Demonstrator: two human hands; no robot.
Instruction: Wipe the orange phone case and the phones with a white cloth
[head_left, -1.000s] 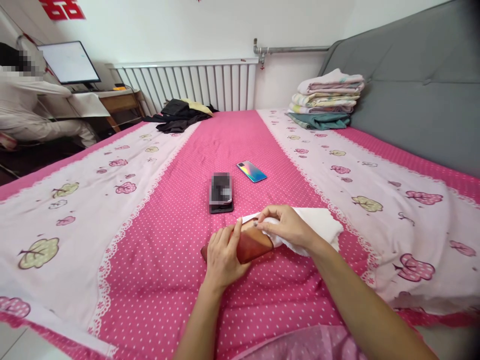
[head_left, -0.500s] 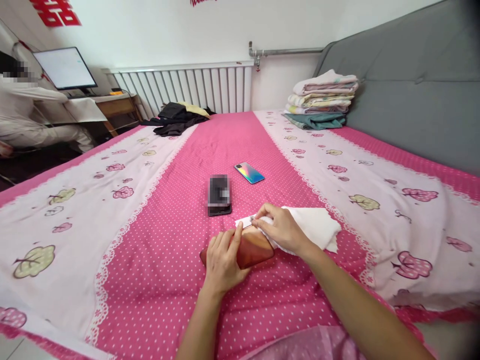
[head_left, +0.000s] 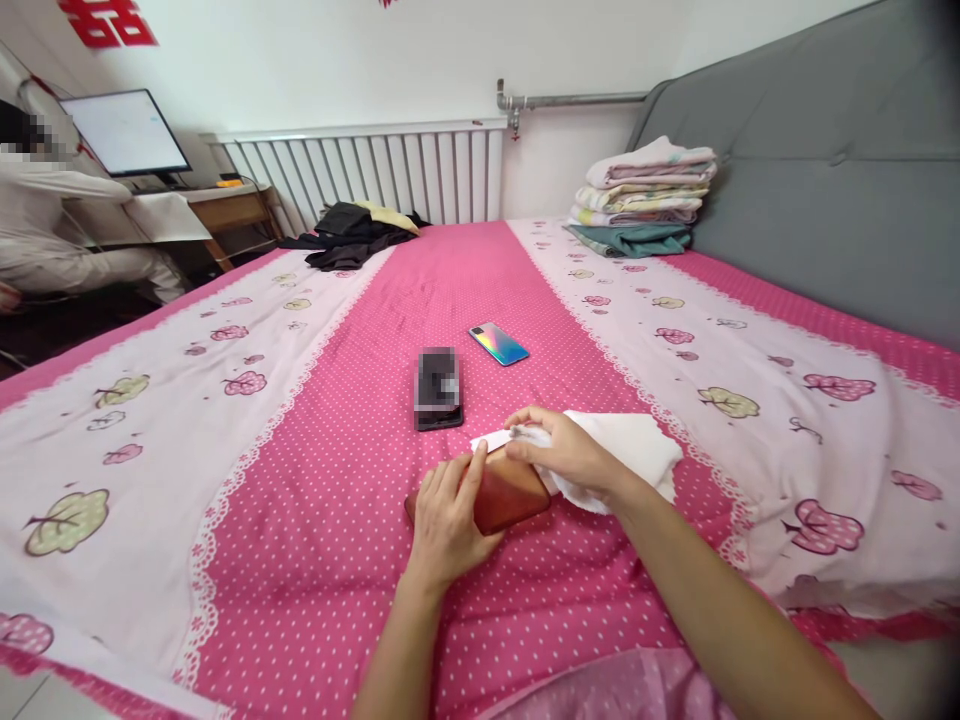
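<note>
A glossy orange-brown phone (head_left: pixel 517 490) lies on the pink dotted bedspread, its shiny surface facing up. My left hand (head_left: pixel 448 515) grips its left part, thumb along the near edge and fingers across the top. At the far right corner, my right hand (head_left: pixel 566 450) pinches a bunched end of white cloth (head_left: pixel 634 450), which shows a small grey spot by the fingertips. The rest of that cloth spreads out under and to the right of the hand. A narrow white strip (head_left: pixel 489 440) shows at the phone's far edge; whether it belongs to the cloth is unclear.
Beyond my hands lie a black phone-like object (head_left: pixel 439 395), partly blurred, and a blue-yellow phone (head_left: pixel 501 343). Folded blankets (head_left: pixel 645 190) are stacked near the grey headboard (head_left: pixel 810 190). Dark clothes (head_left: pixel 352 235) lie at the far left. A person (head_left: pixel 60 220) sits at a desk with a monitor (head_left: pixel 127 132).
The fingers of my right hand have shifted slightly right and loosened from a tight pinch to a wider curl around the cloth. My left hand stays on the phone.
</note>
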